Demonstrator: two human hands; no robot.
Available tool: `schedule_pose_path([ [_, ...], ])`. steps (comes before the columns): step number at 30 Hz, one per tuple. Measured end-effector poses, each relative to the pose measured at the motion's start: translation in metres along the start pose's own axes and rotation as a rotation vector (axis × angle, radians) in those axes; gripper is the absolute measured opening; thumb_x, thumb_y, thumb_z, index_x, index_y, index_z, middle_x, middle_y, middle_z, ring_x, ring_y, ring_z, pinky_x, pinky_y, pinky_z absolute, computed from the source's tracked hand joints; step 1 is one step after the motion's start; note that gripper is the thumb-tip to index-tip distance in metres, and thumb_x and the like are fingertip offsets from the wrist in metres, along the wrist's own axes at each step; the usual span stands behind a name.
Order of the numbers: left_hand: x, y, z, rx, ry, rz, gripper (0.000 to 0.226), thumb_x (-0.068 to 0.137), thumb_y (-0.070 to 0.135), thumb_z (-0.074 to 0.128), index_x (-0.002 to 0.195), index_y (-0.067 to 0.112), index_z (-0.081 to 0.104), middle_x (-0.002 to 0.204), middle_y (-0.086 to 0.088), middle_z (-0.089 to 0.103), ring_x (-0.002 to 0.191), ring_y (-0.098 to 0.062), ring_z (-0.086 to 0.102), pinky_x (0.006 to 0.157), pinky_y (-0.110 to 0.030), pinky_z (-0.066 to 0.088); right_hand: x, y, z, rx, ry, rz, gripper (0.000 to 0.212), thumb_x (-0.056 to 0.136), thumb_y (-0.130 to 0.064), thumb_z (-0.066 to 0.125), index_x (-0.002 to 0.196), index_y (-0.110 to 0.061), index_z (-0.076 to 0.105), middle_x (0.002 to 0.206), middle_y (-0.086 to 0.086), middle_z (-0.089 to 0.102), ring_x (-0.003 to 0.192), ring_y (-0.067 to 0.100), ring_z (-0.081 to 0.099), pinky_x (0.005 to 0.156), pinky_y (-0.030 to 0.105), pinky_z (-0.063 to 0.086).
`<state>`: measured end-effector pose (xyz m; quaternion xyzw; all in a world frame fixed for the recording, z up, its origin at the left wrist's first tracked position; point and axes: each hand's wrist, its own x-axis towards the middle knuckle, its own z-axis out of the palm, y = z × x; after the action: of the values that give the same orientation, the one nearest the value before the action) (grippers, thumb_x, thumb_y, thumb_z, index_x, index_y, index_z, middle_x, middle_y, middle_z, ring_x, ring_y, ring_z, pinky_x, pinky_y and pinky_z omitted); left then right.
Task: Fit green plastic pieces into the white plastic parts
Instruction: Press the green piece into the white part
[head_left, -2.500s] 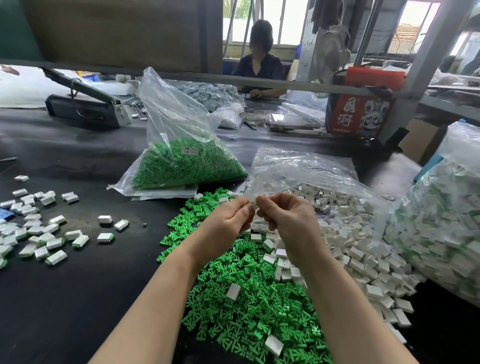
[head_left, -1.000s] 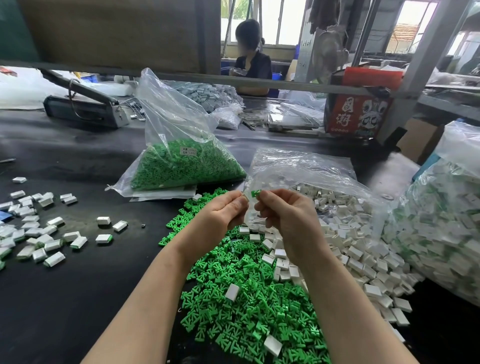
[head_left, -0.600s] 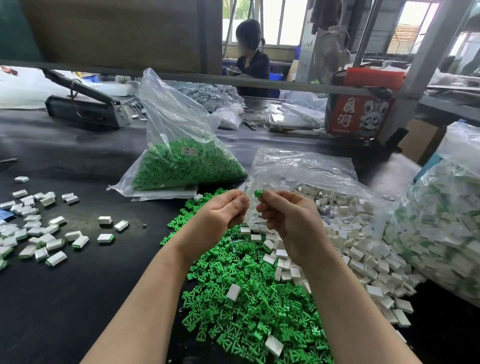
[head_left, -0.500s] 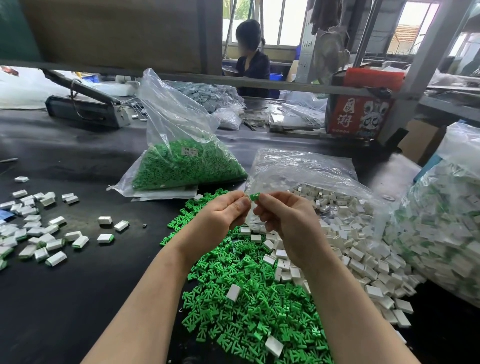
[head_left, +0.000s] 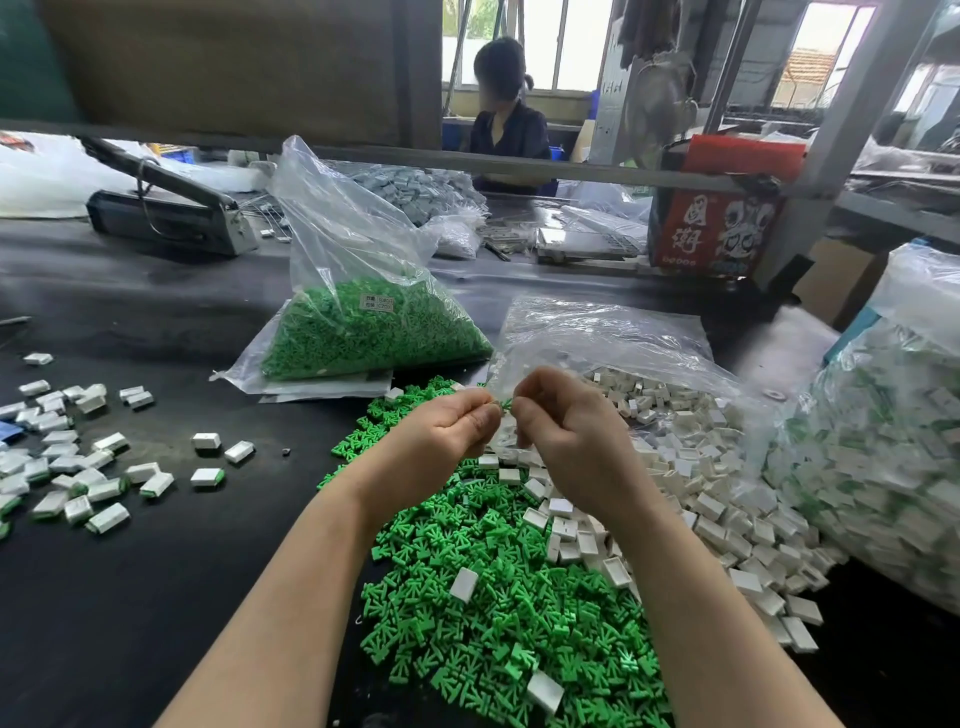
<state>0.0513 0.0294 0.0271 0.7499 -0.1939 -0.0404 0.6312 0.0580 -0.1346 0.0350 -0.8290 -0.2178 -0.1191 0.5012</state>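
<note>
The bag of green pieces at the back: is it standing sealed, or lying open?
Cannot tell whether it is sealed. The bag of green pieces lies slumped on the table, its empty clear top rising crumpled; its mouth is not clearly visible.

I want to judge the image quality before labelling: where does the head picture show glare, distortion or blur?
In the head view, the windows behind are blown out to white; the clear bag of green pieces shows pale sheen; straight frame bars lean, a sign of wide-angle distortion; the small piece between the left hand and the right hand is too small to see clearly.
</note>
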Motion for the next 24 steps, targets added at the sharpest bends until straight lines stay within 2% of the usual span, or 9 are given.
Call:
schedule_pose_path([
  [3,-0.001,-0.002,-0.001,-0.024,-0.006,0.002,0.027,0.104,0.008,0.041,0.079,0.015,0.050,0.067,0.010,0.044,0.059,0.005,0.042,0.061,-0.008,0.040,-0.002,0.001,0.003,-0.139,-0.018,-0.023,0.029,0.099,-0.020,0.054,0.070,-0.024,0.050,0.056,-0.004,0.051,0.051,0.011,0.042,0.051,0.038,0.037],
  [7,-0.001,-0.005,-0.003,-0.092,-0.011,-0.032,0.023,0.094,0.026,0.049,0.075,0.028,0.063,0.067,0.018,0.048,0.068,0.000,0.044,0.073,-0.017,0.044,-0.003,0.002,0.006,-0.149,-0.041,-0.025,0.032,0.102,-0.023,0.049,0.070,-0.020,0.050,0.057,-0.006,0.049,0.053,0.010,0.042,0.054,0.040,0.036],
  [12,0.000,-0.007,-0.005,-0.108,-0.014,-0.029,0.016,0.091,0.030,0.049,0.083,0.017,0.053,0.066,0.015,0.045,0.063,0.000,0.041,0.064,-0.015,0.039,-0.003,0.009,0.008,-0.041,-0.043,-0.004,0.033,0.102,-0.027,0.051,0.070,-0.019,0.051,0.055,-0.012,0.047,0.053,0.003,0.039,0.052,0.026,0.033],
  [13,0.000,-0.007,-0.005,-0.100,-0.023,-0.025,0.016,0.091,0.030,0.049,0.083,0.016,0.052,0.066,0.015,0.045,0.062,0.000,0.041,0.063,-0.014,0.038,-0.002,0.010,0.008,0.001,-0.051,0.016,0.032,0.102,-0.027,0.051,0.071,-0.019,0.052,0.056,-0.014,0.048,0.055,0.003,0.040,0.054,0.028,0.035],
  [15,-0.002,-0.005,-0.003,-0.086,-0.041,-0.016,0.017,0.090,0.030,0.048,0.083,0.015,0.050,0.063,0.016,0.043,0.059,0.000,0.039,0.059,-0.014,0.035,-0.003,0.012,0.011,0.073,-0.076,0.052,0.031,0.102,-0.026,0.050,0.072,-0.019,0.055,0.061,-0.012,0.050,0.062,0.008,0.045,0.060,0.042,0.041],
  [17,-0.003,-0.003,-0.002,-0.079,-0.055,-0.003,0.018,0.090,0.029,0.047,0.082,0.013,0.049,0.061,0.017,0.042,0.056,0.001,0.037,0.056,-0.011,0.035,-0.003,0.012,0.012,0.089,-0.086,0.068,0.033,0.103,-0.026,0.048,0.070,-0.020,0.054,0.062,-0.010,0.049,0.063,0.011,0.045,0.062,0.047,0.041],
  [20,-0.003,-0.004,-0.002,-0.048,-0.057,-0.006,0.020,0.096,0.024,0.046,0.080,0.012,0.047,0.061,0.017,0.041,0.056,0.001,0.037,0.056,-0.010,0.035,-0.002,0.011,0.011,0.087,-0.099,0.069,0.037,0.103,-0.024,0.048,0.066,-0.020,0.047,0.056,-0.013,0.041,0.056,0.008,0.036,0.057,0.037,0.032],
  [24,-0.003,-0.007,-0.003,-0.001,-0.060,-0.025,0.031,0.104,0.015,0.042,0.075,0.019,0.050,0.061,0.017,0.041,0.056,0.000,0.037,0.056,-0.011,0.034,-0.003,0.009,0.006,0.109,-0.143,0.057,0.037,0.102,-0.017,0.049,0.065,-0.017,0.045,0.057,-0.008,0.039,0.053,0.005,0.033,0.053,0.025,0.029],
])
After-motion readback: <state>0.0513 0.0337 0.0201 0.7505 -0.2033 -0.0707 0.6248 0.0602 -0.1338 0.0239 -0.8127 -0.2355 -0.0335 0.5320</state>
